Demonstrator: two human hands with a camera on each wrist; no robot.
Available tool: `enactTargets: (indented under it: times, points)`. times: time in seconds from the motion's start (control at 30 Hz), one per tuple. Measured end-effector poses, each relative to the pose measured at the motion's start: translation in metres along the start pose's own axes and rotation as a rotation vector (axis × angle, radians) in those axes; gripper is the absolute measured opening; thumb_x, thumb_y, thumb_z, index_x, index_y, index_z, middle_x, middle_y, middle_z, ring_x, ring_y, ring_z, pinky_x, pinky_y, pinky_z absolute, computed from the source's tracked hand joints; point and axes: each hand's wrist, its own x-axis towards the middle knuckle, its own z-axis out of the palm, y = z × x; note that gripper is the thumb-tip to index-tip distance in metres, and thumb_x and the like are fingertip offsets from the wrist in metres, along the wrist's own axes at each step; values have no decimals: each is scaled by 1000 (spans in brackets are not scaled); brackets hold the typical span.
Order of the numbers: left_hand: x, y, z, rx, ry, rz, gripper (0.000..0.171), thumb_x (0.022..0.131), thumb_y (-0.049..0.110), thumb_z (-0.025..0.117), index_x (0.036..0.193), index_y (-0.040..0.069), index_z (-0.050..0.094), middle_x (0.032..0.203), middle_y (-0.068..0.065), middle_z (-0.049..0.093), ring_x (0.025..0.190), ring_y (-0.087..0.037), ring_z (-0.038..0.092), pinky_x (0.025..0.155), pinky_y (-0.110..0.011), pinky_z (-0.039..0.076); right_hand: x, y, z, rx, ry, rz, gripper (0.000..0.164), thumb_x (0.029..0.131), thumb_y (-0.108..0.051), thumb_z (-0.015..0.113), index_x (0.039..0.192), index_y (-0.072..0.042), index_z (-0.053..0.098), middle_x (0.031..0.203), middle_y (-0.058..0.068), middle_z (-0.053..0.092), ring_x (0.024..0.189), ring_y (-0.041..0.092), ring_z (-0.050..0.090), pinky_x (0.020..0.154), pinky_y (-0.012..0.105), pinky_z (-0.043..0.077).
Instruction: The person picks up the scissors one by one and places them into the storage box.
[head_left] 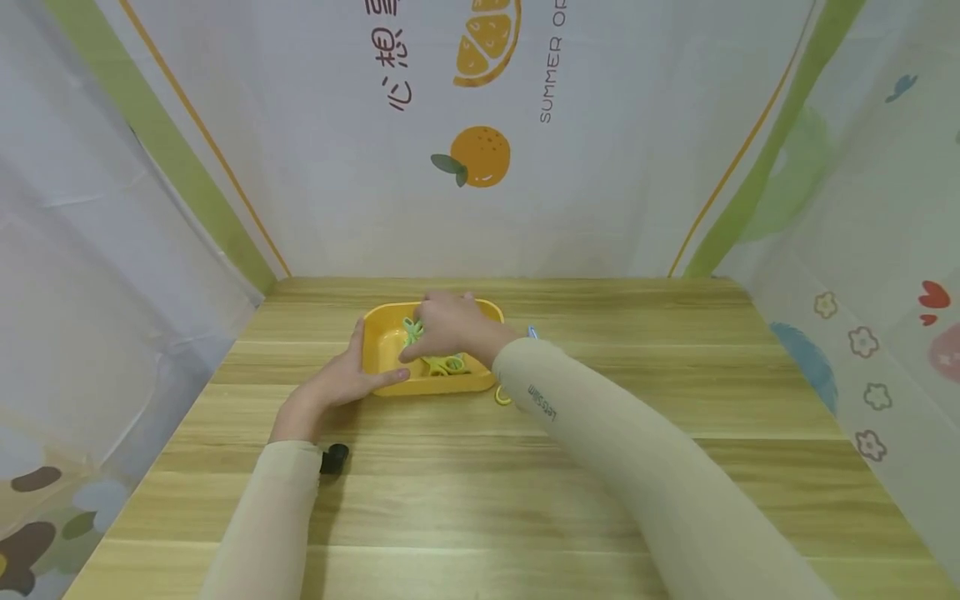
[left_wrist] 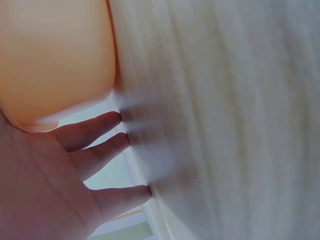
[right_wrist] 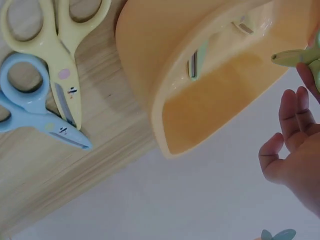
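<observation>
The table (head_left: 600, 500) bears a bin (head_left: 431, 386) of scissors (head_left: 437, 367), right fingers (right_wrist: 306, 75) pinching a green pair (right_wrist: 290, 58), left fingers (left_wrist: 91, 132) spread

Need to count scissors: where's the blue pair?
Right wrist view, left side: the blue scissors lie on the table beside the yellow scissors, outside the yellow basin.

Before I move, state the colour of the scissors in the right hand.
Green; the scissors show best in the right wrist view.
</observation>
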Motion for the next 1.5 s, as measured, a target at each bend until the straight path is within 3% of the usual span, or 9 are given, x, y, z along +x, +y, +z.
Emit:
enactTargets:
  times: [0.4,0.53,0.73,0.9,1.13,1.37,1.5]
  points:
    - [-3,-6,-5,-9,-23,-14,140,88,82,64,160,22,-40,173,-38,11,153,-59,35,123,-74,30,15,-13,14,45,-97,2,79,96,-70,64,151,-14,61,169,13,42,155,31,45,126,74,25]
    - [-2,-5,-7,4,-18,1,139,90,80,64,160,19,-39,172,-38,14,152,-58,38,123,-73,31,15,-14,15,72,-121,8,81,97,-69,62,154,-13,57,165,14,42,148,33,53,127,73,26]
    - [-1,-3,-7,5,-13,11,137,92,77,65,160,21,-39,173,-37,15,153,-57,37,123,-72,31,15,-13,15,99,-142,12,83,98,-68,61,156,-11,53,158,14,44,132,29,62,120,61,44]
    - [-1,-2,-6,1,-16,13,137,92,77,65,160,20,-40,173,-37,14,153,-58,36,123,-72,31,16,-12,15,153,-163,5,80,100,-63,63,155,-5,53,165,20,41,141,30,56,114,48,53]
    - [-1,-1,-4,3,-9,14,139,91,79,64,161,18,-38,172,-38,15,152,-58,37,123,-72,32,15,-13,16,196,-177,-10,77,101,-64,62,154,-8,56,163,20,42,142,29,55,119,45,49]
    - [0,0,-2,-3,-32,0,140,89,83,62,160,17,-40,174,-36,8,156,-58,30,124,-74,29,17,-9,10,182,-144,-61,74,103,-63,60,157,-13,52,169,19,39,162,35,31,126,48,42]
    - [1,1,0,-14,-34,1,140,90,81,63,161,17,-39,175,-35,5,157,-59,25,124,-76,26,17,-3,3,175,-120,-75,73,104,-62,59,158,-13,51,167,16,44,162,34,32,127,50,40]
